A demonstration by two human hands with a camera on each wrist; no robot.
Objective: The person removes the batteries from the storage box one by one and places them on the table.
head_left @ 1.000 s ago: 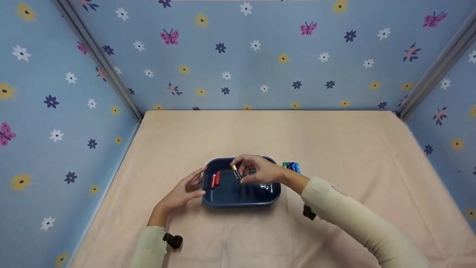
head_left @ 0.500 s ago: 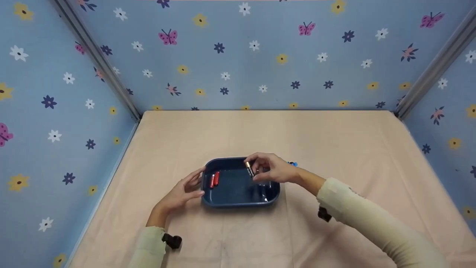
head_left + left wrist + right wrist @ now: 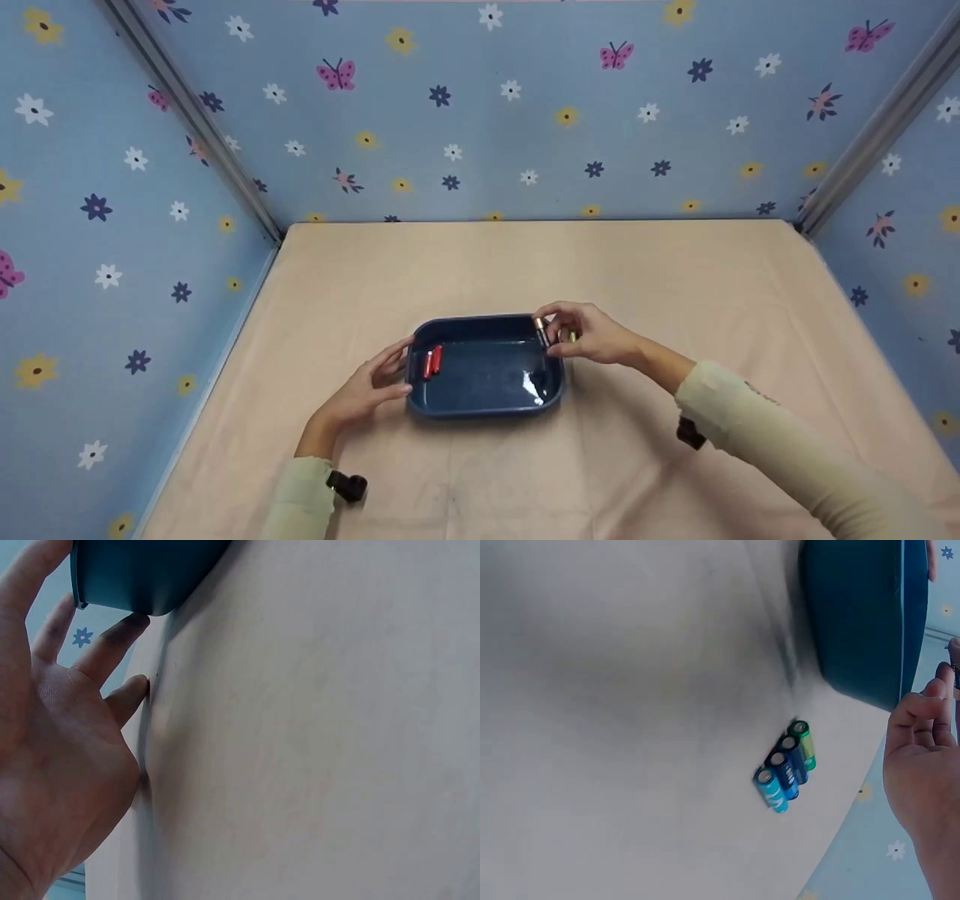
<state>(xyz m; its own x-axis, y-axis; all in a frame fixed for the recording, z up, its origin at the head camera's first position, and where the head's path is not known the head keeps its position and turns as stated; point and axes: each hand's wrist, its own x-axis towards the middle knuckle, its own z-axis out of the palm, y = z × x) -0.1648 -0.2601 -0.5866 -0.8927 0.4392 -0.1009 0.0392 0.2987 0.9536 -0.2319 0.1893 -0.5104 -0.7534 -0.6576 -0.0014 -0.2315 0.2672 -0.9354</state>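
Note:
A dark blue tray (image 3: 480, 412) stands on the table, with two red batteries (image 3: 433, 363) lying at its left inside. The left hand (image 3: 365, 391) rests on the tray's left side with fingers spread; the left wrist view shows this hand (image 3: 67, 742) and its fingertips against the tray wall (image 3: 135, 577). Over the tray's back right corner, the right hand (image 3: 589, 334) pinches a black and gold battery (image 3: 541, 331) between thumb and fingers. In the right wrist view this hand (image 3: 926, 757) is beside the tray (image 3: 855, 630), its battery mostly cut off at the frame edge.
Several batteries, green, dark blue and light blue (image 3: 784, 769), lie side by side on the table to the right of the tray; in the head view the right hand mostly hides them. A pale cloth (image 3: 675, 277) covers the table, and flowered walls (image 3: 480, 112) enclose it.
The right hand has moved right with the black and gold battery, from above the tray's middle to its right edge, covering most of the batteries outside. The left hand has stayed in place.

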